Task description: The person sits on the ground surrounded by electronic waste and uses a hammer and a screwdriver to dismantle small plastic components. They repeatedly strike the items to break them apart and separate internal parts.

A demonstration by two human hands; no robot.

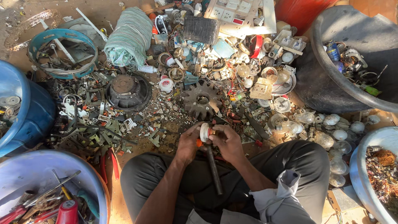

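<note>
I sit on the floor amid scrap, both hands together in front of my legs. My left hand and my right hand grip a small white round lamp base with an orange part between their fingers. A dark metal rod or hammer handle runs from under the hands down between my knees. Which hand bears on the rod cannot be told.
A rusty gear wheel and a dark speaker cone lie ahead. Blue tubs stand at left and lower left, a black tub at right, a pale tub of wire lower right. Bulbs litter the right.
</note>
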